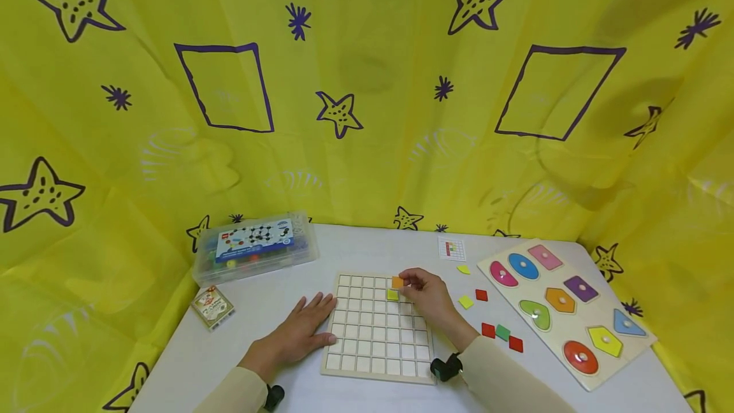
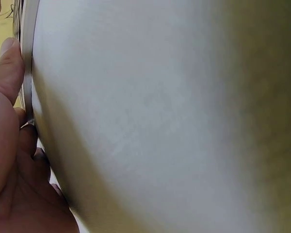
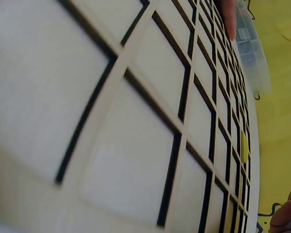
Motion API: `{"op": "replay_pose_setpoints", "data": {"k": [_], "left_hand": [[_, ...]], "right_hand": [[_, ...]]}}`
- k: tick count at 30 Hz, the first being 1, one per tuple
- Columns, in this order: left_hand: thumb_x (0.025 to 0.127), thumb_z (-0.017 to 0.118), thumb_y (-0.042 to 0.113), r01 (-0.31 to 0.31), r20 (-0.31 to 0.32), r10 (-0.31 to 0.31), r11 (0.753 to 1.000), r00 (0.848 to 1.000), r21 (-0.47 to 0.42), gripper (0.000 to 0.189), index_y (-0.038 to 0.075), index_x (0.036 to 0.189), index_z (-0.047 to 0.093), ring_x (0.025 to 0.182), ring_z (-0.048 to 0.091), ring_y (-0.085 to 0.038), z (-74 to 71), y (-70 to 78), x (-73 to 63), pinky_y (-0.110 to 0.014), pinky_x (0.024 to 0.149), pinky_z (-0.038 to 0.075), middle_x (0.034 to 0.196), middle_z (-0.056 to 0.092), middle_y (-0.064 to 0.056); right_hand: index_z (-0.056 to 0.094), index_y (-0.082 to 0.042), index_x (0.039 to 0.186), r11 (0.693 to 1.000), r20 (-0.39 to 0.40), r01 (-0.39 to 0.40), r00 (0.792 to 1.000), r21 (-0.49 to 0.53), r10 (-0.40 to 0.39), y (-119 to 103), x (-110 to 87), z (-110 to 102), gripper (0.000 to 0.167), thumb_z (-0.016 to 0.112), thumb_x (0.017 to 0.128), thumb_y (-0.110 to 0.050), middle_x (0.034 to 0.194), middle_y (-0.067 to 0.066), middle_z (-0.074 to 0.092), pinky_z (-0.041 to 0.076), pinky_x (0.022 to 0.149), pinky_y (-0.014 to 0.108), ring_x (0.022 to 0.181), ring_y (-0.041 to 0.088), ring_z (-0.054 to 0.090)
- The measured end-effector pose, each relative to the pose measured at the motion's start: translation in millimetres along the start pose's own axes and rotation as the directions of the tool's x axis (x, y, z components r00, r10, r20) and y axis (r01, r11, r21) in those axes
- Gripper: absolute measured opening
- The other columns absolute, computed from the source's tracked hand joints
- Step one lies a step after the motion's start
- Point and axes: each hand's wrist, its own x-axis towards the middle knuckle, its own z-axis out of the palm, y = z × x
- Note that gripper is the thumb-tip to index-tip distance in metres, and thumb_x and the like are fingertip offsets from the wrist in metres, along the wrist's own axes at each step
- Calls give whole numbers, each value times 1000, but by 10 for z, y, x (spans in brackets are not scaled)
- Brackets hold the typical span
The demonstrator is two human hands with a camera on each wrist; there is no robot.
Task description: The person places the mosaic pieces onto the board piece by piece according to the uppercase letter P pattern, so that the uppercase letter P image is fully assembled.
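Observation:
A wooden grid board with square cells lies in front of me. My right hand pinches an orange square tile over the far row, towards the board's right side. Just below that, a yellow square tile sits in a cell of the second row. The right wrist view shows the yellow tile among the cells, with fingers at the image's right edge. My left hand rests with fingers spread at the board's left edge; in the left wrist view its thumb lies against that edge.
Right of the board lie red tiles, a green tile and yellow pieces. A shape puzzle is farther right, a pattern card at the back. A clear plastic case and a small box stand left.

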Motion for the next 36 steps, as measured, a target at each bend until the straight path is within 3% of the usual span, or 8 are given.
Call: {"op": "replay_pose_setpoints", "data": {"k": [5, 12, 23, 36], "left_hand": [[102, 65, 46, -10, -1, 10, 1000, 1000, 16, 83, 2, 164, 33, 162, 19, -41, -9, 4, -6, -65, 131, 7, 172, 29, -18], [102, 65, 48, -20, 0, 20, 999, 1000, 40, 84, 1, 164, 33, 162, 20, -42, 4, -14, 1, -66, 130, 10, 172, 31, -19], [102, 63, 49, -56, -20, 58, 996, 998, 63, 84, 0, 164, 33, 161, 22, -44, 23, -39, 1, -67, 130, 10, 171, 32, -20], [102, 63, 49, -52, -18, 53, 997, 998, 65, 84, 1, 164, 33, 161, 21, -42, 29, -54, 19, -66, 130, 10, 171, 32, -19]], "right_hand": [[76, -9, 109, 999, 18, 45, 999, 2, -45, 3, 51, 117, 18, 75, 94, 0, 96, 2, 69, 50, 71, 22, 86, 16, 57], [76, -9, 106, 999, 35, 41, 999, -12, -40, 38, 100, 242, 17, 76, 92, -1, 91, 0, 70, 51, 72, 23, 83, 15, 58], [75, -10, 104, 989, 56, 78, 996, -122, -72, 26, 134, 312, 18, 79, 90, 0, 89, -2, 68, 52, 71, 23, 79, 12, 58], [74, -14, 104, 972, 110, 94, 991, -217, -71, 58, 165, 356, 16, 80, 91, -6, 91, -4, 68, 54, 77, 32, 82, 12, 58]]}}
